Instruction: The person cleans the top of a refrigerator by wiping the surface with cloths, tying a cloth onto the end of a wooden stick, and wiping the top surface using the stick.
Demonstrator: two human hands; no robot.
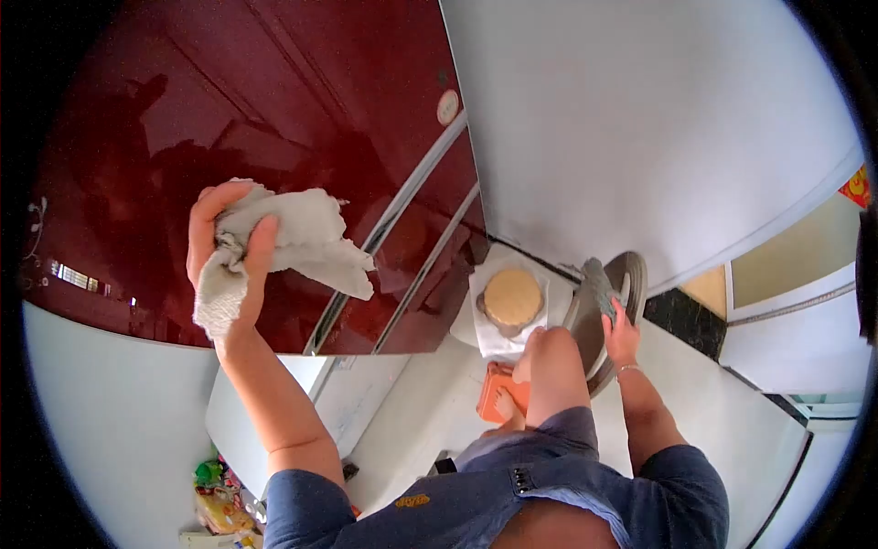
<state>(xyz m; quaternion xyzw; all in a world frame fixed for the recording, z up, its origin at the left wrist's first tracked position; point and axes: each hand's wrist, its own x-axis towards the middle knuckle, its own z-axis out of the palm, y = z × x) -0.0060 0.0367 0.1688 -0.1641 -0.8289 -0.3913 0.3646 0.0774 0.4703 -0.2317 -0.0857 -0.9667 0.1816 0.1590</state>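
My left hand (251, 252) is raised in front of a glossy dark red door panel (302, 156), its fingers wrapped round a crumpled white cloth (315, 233) with ragged edges. Whether the cloth touches the panel is hard to tell. Lower at the right, my right hand (622, 339) has its fingers on a grey cloth (598, 284). That cloth lies against a round grey-brown object (631, 273) with a raised rim, standing tilted beside my knee.
A round tan-topped item (512, 297) sits on a white sheet near the wall corner. My foot is on an orange stool or mat (492, 389). Colourful packages (219, 508) lie at the lower left. The white wall (640, 119) rises at the right.
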